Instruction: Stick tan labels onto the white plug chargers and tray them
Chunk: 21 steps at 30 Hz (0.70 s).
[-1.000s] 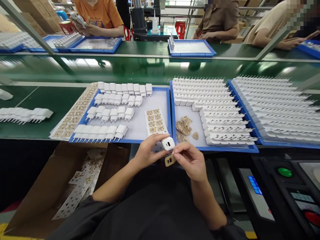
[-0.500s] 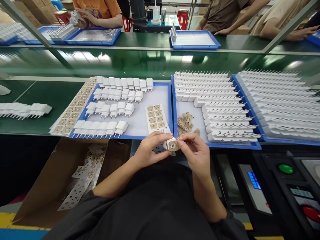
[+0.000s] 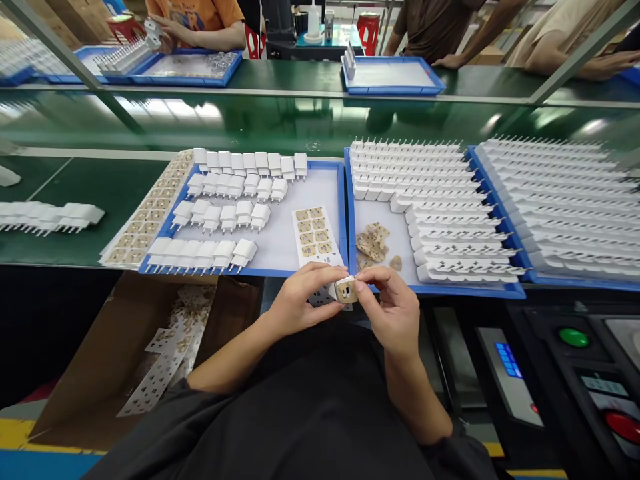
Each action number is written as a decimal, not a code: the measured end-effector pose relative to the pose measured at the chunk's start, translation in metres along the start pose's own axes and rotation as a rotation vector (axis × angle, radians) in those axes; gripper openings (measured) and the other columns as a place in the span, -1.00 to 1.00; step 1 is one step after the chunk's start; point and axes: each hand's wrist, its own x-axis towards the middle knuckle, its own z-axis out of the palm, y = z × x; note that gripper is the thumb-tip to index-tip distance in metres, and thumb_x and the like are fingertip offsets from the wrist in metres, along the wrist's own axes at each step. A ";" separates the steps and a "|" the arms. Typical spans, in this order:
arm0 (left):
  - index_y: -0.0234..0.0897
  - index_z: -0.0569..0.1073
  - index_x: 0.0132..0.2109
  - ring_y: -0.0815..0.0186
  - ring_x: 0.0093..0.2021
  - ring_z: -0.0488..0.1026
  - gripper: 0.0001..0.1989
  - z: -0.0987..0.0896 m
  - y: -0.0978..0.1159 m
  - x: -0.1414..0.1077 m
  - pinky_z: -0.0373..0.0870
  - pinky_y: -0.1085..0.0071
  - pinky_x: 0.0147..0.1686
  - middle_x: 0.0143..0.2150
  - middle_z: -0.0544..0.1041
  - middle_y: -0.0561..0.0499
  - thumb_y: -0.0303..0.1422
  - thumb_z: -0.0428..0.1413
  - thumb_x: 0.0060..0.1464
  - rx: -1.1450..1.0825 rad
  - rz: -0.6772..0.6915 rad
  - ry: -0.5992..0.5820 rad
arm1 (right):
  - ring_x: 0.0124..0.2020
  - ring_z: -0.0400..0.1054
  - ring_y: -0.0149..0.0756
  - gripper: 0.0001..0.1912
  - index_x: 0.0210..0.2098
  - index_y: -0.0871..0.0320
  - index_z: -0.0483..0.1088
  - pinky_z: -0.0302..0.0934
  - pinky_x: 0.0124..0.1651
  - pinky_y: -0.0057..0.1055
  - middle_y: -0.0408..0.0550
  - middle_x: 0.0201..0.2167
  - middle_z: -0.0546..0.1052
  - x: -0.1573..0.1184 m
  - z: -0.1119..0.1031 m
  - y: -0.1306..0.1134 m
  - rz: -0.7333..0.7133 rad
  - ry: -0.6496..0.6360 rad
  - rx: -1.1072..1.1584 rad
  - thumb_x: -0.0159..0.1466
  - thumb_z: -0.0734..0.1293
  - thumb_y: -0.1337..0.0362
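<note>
- White plug [image 3: 346,291] sits between both hands, flat end facing us.
- Left hand [image 3: 300,300], on its left, grips it, fingers above and thumb below.
- Tan sticker [image 3: 352,295] lies against the flat end.
- Right hand [image 3: 393,307], just to the right, pinches the sticker's edge.

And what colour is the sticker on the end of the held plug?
The sticker is tan; the head view shows it.
</note>
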 end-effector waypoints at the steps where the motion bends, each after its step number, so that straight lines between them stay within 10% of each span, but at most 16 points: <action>1: -0.19 0.46 0.19 0.19 0.04 0.58 -0.54 0.000 0.000 0.000 0.55 0.26 0.06 0.06 0.63 -0.13 -0.44 0.28 0.16 0.001 0.002 0.001 | -0.22 0.47 -0.25 -0.98 -0.24 0.05 0.48 0.38 -0.10 -0.27 -0.11 -0.32 0.55 0.000 0.000 0.000 -0.016 0.005 -0.023 0.35 0.39 0.29; 15: -0.20 0.45 0.21 0.17 0.06 0.56 -0.51 -0.001 -0.002 -0.003 0.55 0.24 0.08 0.08 0.63 -0.16 -0.46 0.29 0.14 0.041 0.020 0.032 | -0.23 0.47 -0.26 -0.82 -0.14 0.06 0.46 0.42 -0.15 -0.27 -0.06 -0.22 0.54 0.005 0.005 -0.005 -0.336 0.112 -0.416 0.29 0.45 0.38; 18: -0.20 0.47 0.16 0.17 0.07 0.56 -0.53 0.001 -0.002 -0.004 0.54 0.24 0.09 0.08 0.63 -0.17 -0.45 0.33 0.12 0.024 -0.003 0.064 | -0.19 0.46 -0.26 -0.86 -0.11 0.06 0.47 0.44 -0.19 -0.31 -0.02 -0.14 0.50 0.007 0.004 0.003 -0.199 0.180 -0.337 0.33 0.41 0.32; 21: -0.18 0.46 0.14 0.15 0.09 0.56 -0.55 0.005 -0.002 -0.004 0.53 0.19 0.11 0.08 0.62 -0.18 -0.44 0.33 0.12 0.004 0.002 0.113 | 0.00 0.48 -0.20 -0.81 -0.04 0.03 0.42 0.48 -0.05 -0.27 0.00 -0.03 0.49 0.003 0.005 0.009 0.000 -0.009 0.006 0.36 0.37 0.25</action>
